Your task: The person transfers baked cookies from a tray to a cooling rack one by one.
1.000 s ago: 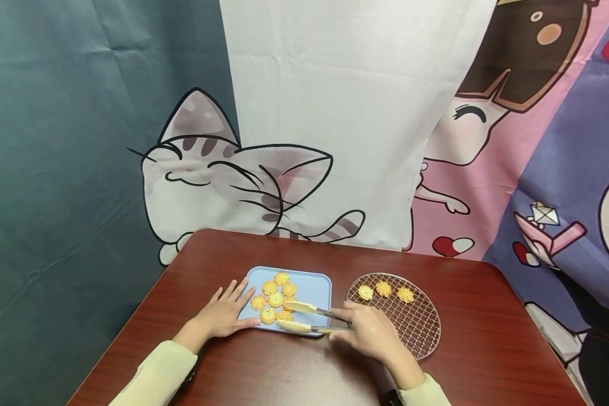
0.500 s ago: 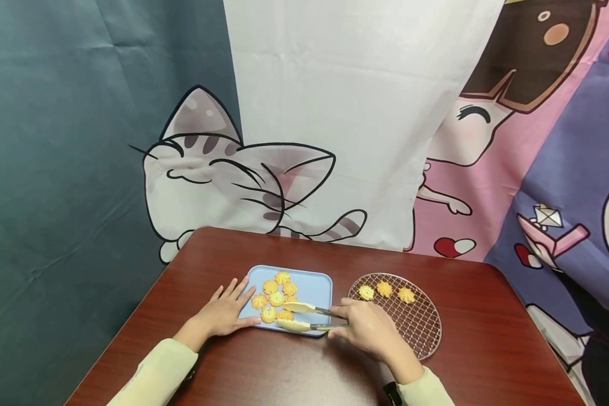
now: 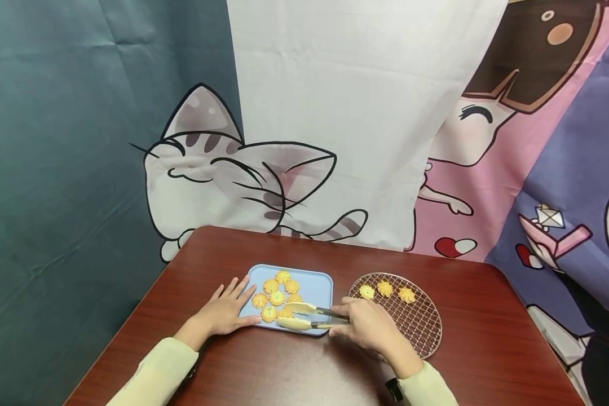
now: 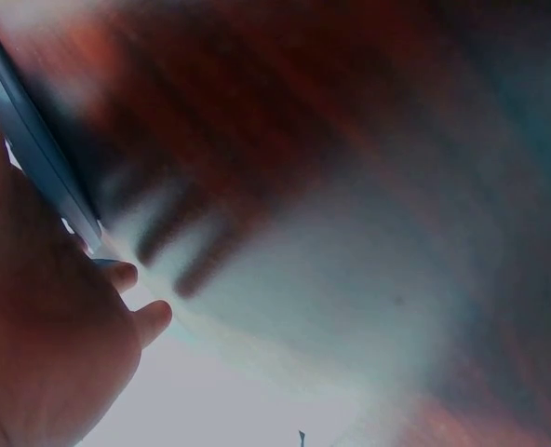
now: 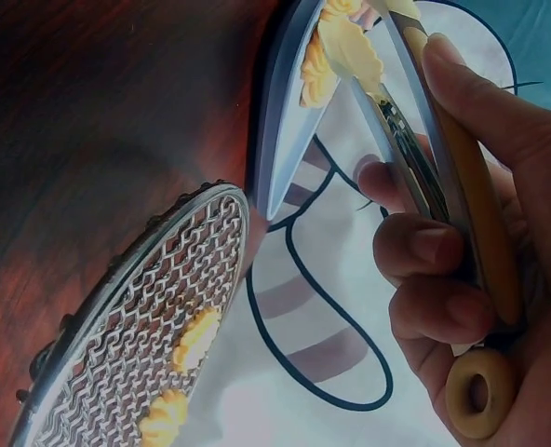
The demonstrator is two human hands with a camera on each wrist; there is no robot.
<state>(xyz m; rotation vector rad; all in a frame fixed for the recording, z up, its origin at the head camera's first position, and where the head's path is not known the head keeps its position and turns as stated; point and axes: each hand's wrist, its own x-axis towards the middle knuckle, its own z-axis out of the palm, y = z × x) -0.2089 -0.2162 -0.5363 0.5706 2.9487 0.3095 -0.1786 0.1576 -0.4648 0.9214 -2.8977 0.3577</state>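
Note:
My left hand (image 3: 223, 309) rests with spread fingers on the left edge of a light blue tray (image 3: 317, 282). Several yellow, flower-shaped cookies (image 3: 276, 298) lie on that tray. With my right hand (image 3: 370, 324) I hold a pair of tongs (image 3: 330, 312) with pale tips; the right wrist view shows my fingers and thumb wrapped about the handle (image 5: 485, 214). The tips stand apart over the tray's front, on either side of a cookie (image 3: 285, 313); whether they touch it I cannot tell. In the left wrist view the tray (image 4: 33, 130) appears edge-on beside my hand.
To the right of the tray stands a round wire rack (image 3: 421, 321) bearing 3 cookies (image 3: 384, 288) along its far side. Both are on a reddish-brown table (image 3: 264, 366). Behind its far edge hangs a printed curtain (image 3: 304, 113).
The tips of the tongs have drawn slightly closer together around the front cookie. My left hand stays in place on the tray; the head view has shifted a little.

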